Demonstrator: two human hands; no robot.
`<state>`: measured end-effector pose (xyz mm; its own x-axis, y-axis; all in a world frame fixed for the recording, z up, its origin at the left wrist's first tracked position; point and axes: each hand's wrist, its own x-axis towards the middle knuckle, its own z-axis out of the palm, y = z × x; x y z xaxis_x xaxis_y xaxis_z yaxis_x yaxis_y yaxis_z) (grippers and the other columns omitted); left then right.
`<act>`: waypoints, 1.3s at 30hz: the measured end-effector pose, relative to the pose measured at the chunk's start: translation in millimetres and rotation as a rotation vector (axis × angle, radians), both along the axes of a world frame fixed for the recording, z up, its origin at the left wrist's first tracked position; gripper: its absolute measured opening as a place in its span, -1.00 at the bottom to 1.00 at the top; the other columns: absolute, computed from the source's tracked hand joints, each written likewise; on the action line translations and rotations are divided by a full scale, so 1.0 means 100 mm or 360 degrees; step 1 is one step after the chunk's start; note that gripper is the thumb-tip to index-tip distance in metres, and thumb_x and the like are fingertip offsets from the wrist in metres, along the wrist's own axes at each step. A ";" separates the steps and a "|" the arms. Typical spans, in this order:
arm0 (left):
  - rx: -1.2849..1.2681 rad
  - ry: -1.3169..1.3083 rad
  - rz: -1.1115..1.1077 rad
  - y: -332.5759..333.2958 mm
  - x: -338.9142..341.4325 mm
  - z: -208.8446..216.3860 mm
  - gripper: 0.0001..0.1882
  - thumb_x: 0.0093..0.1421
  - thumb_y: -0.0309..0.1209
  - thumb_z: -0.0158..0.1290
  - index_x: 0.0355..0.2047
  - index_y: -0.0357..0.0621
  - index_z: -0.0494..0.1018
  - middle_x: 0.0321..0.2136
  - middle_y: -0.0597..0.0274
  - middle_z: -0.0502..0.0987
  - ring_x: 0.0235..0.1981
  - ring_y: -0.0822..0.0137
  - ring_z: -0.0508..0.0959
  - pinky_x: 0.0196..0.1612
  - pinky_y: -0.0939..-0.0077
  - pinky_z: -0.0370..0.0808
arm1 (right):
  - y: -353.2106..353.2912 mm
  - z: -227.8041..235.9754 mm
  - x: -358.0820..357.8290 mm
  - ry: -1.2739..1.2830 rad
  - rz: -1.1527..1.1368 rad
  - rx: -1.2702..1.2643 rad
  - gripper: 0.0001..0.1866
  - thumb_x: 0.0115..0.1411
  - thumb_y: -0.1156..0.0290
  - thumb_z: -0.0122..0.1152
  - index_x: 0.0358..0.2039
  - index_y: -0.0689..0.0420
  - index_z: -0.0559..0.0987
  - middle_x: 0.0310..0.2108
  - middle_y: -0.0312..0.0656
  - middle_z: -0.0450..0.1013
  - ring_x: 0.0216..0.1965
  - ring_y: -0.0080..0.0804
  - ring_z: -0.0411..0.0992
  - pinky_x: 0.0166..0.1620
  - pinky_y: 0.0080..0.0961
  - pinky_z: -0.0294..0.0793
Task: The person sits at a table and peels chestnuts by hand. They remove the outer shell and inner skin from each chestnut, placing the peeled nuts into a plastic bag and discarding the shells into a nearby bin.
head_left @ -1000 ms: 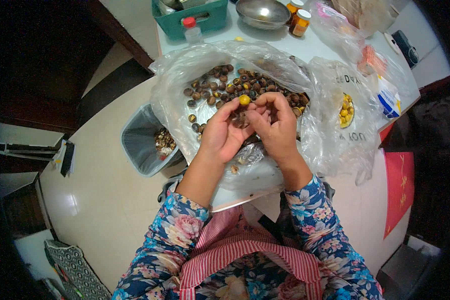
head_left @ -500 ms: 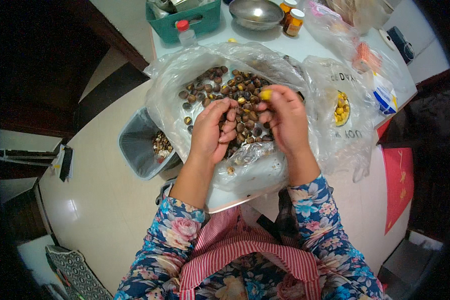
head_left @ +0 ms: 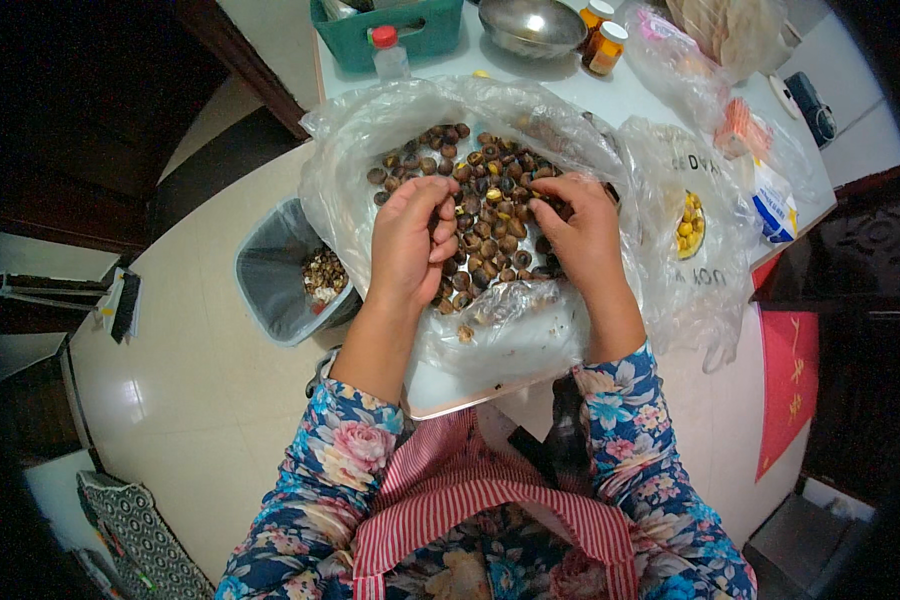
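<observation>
The pale worktop carries a clear plastic bag of brown nuts. Over them my left fingers curl in, my right fingers bend narrowly; whether either holds anything, I can't tell.

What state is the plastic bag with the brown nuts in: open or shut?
Open: the plastic bag spreads wide around the brown nuts, many of which show uncovered.

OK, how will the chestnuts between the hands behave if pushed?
The chestnuts would probably roll, being rounded and lying loose. They sit close together, so one may nudge its neighbours. Split ones showing yellow may crack further when squeezed.
</observation>
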<state>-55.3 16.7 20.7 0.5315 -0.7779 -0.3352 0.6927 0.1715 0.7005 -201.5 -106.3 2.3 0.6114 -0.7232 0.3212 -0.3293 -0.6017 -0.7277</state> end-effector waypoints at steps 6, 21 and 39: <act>0.0049 -0.0028 0.0005 0.02 0.03 0.02 -0.91 0.13 -0.46 -0.04 -0.39 -0.22 0.35 -0.60 0.35 0.31 -0.70 0.62 0.21 -0.78 0.81 0.07 | 0.02 0.08 -0.04 0.0265 0.0013 -0.0118 -0.73 -0.09 0.52 0.24 -0.29 0.23 0.53 -0.29 -0.06 0.39 -0.22 -0.18 0.37 -0.15 -0.47 0.35; 0.0154 -0.0495 -0.0388 0.01 -0.16 0.08 -0.81 0.09 -0.39 0.12 -0.33 -0.23 0.44 -0.63 0.47 0.36 -0.71 0.69 0.23 -0.70 0.80 0.12 | 0.21 0.19 0.13 -0.0856 0.0253 0.2032 -0.81 0.20 0.32 0.06 -0.25 0.15 0.42 -0.50 -0.37 0.32 -0.65 -0.77 0.14 -0.67 -0.85 0.11; 0.0390 -0.1617 -0.0174 -0.05 -0.24 -0.08 -0.85 0.00 -0.44 0.09 -0.42 -0.26 0.47 -0.59 0.38 0.47 -0.60 0.62 0.38 -0.54 0.70 0.33 | 0.35 0.06 0.22 -0.0560 0.0209 0.0694 -0.85 0.17 0.41 0.07 -0.30 0.22 0.46 -0.45 -0.34 0.41 -0.40 -0.63 0.34 -0.29 -0.66 0.35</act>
<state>-79.3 12.1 12.7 0.5820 -0.8098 0.0746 -0.2374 -0.0814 0.9680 -179.8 -71.5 7.9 0.6156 -0.7594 0.2108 0.0347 -0.2411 -0.9699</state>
